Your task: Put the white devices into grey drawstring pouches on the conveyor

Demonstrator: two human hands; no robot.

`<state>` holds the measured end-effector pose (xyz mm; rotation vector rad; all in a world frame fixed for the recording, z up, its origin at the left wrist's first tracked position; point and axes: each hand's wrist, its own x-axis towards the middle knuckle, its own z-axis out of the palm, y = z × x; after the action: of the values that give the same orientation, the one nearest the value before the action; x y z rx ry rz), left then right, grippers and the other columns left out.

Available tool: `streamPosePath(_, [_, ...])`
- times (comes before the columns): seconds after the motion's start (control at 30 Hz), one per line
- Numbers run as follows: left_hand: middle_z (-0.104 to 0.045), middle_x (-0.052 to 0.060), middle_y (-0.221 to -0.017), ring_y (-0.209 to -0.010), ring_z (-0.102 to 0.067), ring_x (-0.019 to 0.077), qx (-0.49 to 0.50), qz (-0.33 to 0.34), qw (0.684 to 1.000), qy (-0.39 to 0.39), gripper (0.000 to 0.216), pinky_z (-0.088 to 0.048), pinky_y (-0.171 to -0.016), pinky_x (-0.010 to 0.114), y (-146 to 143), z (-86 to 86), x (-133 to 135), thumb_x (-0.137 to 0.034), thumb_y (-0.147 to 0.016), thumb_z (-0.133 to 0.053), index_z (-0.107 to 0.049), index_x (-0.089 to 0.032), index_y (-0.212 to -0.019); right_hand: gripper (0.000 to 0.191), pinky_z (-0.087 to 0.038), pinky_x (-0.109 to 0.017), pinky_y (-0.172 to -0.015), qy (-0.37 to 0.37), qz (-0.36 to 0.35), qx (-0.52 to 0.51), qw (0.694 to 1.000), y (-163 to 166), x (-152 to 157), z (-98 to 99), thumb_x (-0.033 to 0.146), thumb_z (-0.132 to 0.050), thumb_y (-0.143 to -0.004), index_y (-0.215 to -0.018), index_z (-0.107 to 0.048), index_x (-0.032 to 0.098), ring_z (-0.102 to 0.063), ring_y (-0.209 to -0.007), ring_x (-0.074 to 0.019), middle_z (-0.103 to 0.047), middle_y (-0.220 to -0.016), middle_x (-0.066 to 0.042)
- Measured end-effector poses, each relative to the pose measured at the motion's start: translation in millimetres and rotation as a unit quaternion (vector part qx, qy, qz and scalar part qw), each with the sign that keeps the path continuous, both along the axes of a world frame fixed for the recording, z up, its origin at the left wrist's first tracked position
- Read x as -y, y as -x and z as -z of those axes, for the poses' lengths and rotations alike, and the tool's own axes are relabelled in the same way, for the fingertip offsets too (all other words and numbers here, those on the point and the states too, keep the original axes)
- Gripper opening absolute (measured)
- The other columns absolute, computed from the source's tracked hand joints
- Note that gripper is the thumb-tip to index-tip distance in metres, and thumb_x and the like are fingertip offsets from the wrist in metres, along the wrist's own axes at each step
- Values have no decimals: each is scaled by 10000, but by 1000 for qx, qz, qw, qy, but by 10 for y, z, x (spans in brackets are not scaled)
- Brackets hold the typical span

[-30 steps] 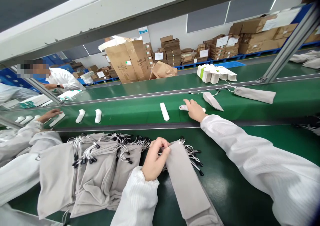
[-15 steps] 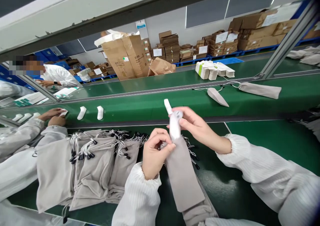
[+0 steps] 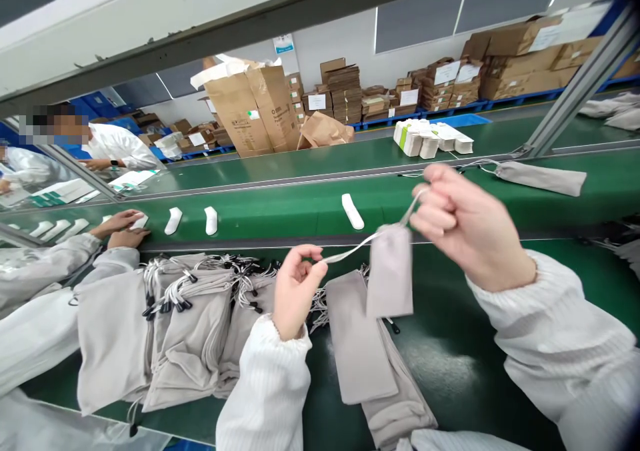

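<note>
A grey drawstring pouch (image 3: 391,271) hangs between my hands, its neck bunched together. My right hand (image 3: 457,221) is closed on the cord at the pouch's upper right, slightly blurred. With thumb and fingers, my left hand (image 3: 299,288) pinches the other end of the cord (image 3: 350,252), which is pulled out to the left. What the pouch contains is hidden. Below it lie flat grey pouches (image 3: 357,344) in a stack. A white curved device (image 3: 353,212) rests on the green conveyor belt (image 3: 280,214) behind my hands.
At left, stacked grey pouches (image 3: 187,344) show black cord ends. A co-worker's hands (image 3: 127,228) hold a white piece beside several white devices (image 3: 211,220) on the belt. Another filled pouch (image 3: 543,178) lies at right. White boxes (image 3: 433,138) and a large carton (image 3: 250,111) stand behind.
The white device that was at the pouch's mouth is out of sight. The pouch is lifted off the stack, and its cord is stretched between my hands. Devices on the belt have shifted right.
</note>
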<state>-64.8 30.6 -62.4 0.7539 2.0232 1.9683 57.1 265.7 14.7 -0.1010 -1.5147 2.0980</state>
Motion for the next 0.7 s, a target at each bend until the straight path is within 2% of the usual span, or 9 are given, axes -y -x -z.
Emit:
streamPosePath(0.1, [-655, 43, -1025, -859, -595, 159, -52, 45, 984, 162, 161, -449, -733, 274, 55, 205, -23, -259, -809, -677, -697, -219, -964, 89, -487, -302, -660, -140, 201, -103, 964, 313, -236, 36, 212, -477, -930, -982, -468, 284, -309, -439, -90, -256, -595, 87])
streamPosePath(0.17, [-679, 54, -1010, -936, -620, 200, -51, 86, 972, 213, 155, -463, -824, 322, 100, 336, -16, -255, -787, -694, -715, -209, -934, 241, -503, -384, -838, -298, 261, -78, 915, 601, -367, 174, 212, -456, -940, -1170, -456, 284, -543, -612, -134, -495, -701, 49])
streamPosePath(0.23, [-690, 55, -956, -921, -625, 210, -42, 109, 969, 216, 159, -464, -867, 353, 137, 423, -5, -258, -772, -703, -715, -197, -918, 494, -481, -423, -929, -466, 233, 40, 853, 898, -438, 383, 213, -485, -924, -1397, -345, 236, -640, -935, -211, -644, -1081, -74])
streamPosePath(0.3, [-687, 49, -905, -868, -612, 202, -49, 112, 970, 210, 145, -465, -843, 350, 157, 454, -1, -246, -753, -704, -704, -185, -885, 683, -458, -445, -982, -579, 158, 201, 774, 1159, -446, 631, 240, -524, -915, -1519, -214, 165, -582, -1170, -294, -508, -1409, -184])
streamPosePath(0.37, [-672, 41, -857, -821, -591, 194, -62, 110, 969, 213, 124, -460, -805, 339, 165, 444, -3, -231, -730, -701, -689, -181, -843, 721, -447, -479, -997, -608, 99, 328, 716, 1362, -420, 878, 256, -562, -908, -1525, -232, 84, -554, -1219, -359, -485, -1422, -251])
streamPosePath(0.43, [-656, 35, -843, -814, -582, 196, -76, 103, 968, 215, 120, -453, -796, 338, 166, 416, -3, -232, -723, -688, -674, -185, -833, 654, -459, -504, -971, -596, 92, 385, 698, 1500, -398, 1083, 227, -575, -909, -1479, -320, 32, -574, -1184, -377, -550, -1325, -280])
streamPosePath(0.53, [-632, 29, -835, -826, -582, 211, -88, 93, 963, 236, 136, -443, -800, 346, 171, 375, 14, -261, -738, -665, -648, -199, -857, 491, -464, -508, -978, -579, 109, 401, 702, 1596, -409, 1258, 176, -491, -966, -1439, -398, 82, -576, -1184, -319, -583, -1276, -207])
streamPosePath(0.6, [-610, 20, -805, -806, -574, 213, -100, 99, 955, 263, 93, -435, -787, 343, 174, 353, 37, -285, -768, -638, -614, -207, -814, 458, -444, -506, -1009, -574, 114, 382, 715, 1600, -434, 1285, 90, -455, -955, -1412, -435, 118, -542, -1225, -296, -570, -1278, -179])
streamPosePath(0.7, [-601, 18, -827, -821, -563, 212, -142, 101, 947, 268, 135, -421, -777, 325, 161, 309, 82, -325, -839, -586, -555, -215, -767, 593, -439, -488, -1018, -562, 106, 326, 753, 1535, -445, 1228, -54, -471, -836, -1397, -444, 133, -516, -1242, -303, -530, -1295, -199])
